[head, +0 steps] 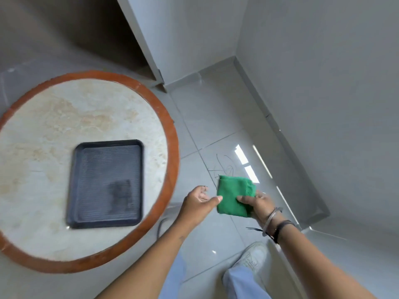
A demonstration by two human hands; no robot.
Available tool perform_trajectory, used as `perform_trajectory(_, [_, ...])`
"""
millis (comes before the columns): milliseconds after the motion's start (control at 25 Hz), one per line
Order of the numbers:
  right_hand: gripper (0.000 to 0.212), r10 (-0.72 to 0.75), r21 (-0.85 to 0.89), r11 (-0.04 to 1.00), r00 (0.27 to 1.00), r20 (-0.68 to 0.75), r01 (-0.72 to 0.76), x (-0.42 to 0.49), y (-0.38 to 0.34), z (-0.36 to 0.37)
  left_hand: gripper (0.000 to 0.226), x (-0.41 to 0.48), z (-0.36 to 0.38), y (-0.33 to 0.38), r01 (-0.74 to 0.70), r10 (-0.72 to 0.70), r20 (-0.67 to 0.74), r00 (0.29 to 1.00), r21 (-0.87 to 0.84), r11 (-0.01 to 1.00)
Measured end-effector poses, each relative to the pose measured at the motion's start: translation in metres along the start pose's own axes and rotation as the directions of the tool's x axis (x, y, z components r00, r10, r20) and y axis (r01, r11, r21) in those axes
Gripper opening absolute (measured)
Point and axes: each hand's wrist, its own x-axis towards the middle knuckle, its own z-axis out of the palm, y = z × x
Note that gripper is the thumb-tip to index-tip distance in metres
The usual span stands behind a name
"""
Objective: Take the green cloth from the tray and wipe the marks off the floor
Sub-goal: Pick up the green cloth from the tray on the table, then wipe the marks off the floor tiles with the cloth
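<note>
A home interior: glossy grey floor tiles (216, 117), plain white walls (323, 61), a round marble-topped table (54, 117).

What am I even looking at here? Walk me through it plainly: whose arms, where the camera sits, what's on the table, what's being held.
There is no machine: a person wears a camera on the head, looking down at their own arms. The right hand holds a folded green cloth; the left hand is open beside it, thumb at the cloth's edge. On the left, a round table carries a dark tray with nothing in it. Thin dark scribble marks show on the tiled floor just beyond the cloth. A shoe shows below.
</note>
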Motion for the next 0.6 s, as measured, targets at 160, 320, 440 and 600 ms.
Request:
perform_trajectory(160, [0.033, -0.368, -0.636, 0.772, 0.828, -0.423, 0.018, 0.128, 0.037, -0.056, 0.118, 0.131, 0.032, -0.08, -0.054, 0.106, -0.015, 0.994, 0.784, 0.618])
perform_trajectory(320, [0.053, -0.627, -0.932, 0.363, 0.745, -0.228, 0.02, 0.276, 0.075, -0.056, 0.135, 0.261, 0.049, -0.145, -0.015, 0.061, -0.007, 0.998, 0.933, 0.36])
perform_trajectory(440, [0.075, -0.303, -0.995, -0.094, 0.951, 0.058, 0.031, 0.36, 0.139, -0.04, 0.146, 0.335, 0.062, -0.177, 0.021, 0.031, -0.03, 0.999, 0.964, 0.266])
perform_trajectory(600, [0.086, -0.421, -0.998, -0.036, 0.905, 0.056, 0.045, 0.386, 0.213, -0.037, 0.159, 0.382, 0.071, -0.198, 0.044, 0.021, -0.049, 0.999, 0.983, 0.177])
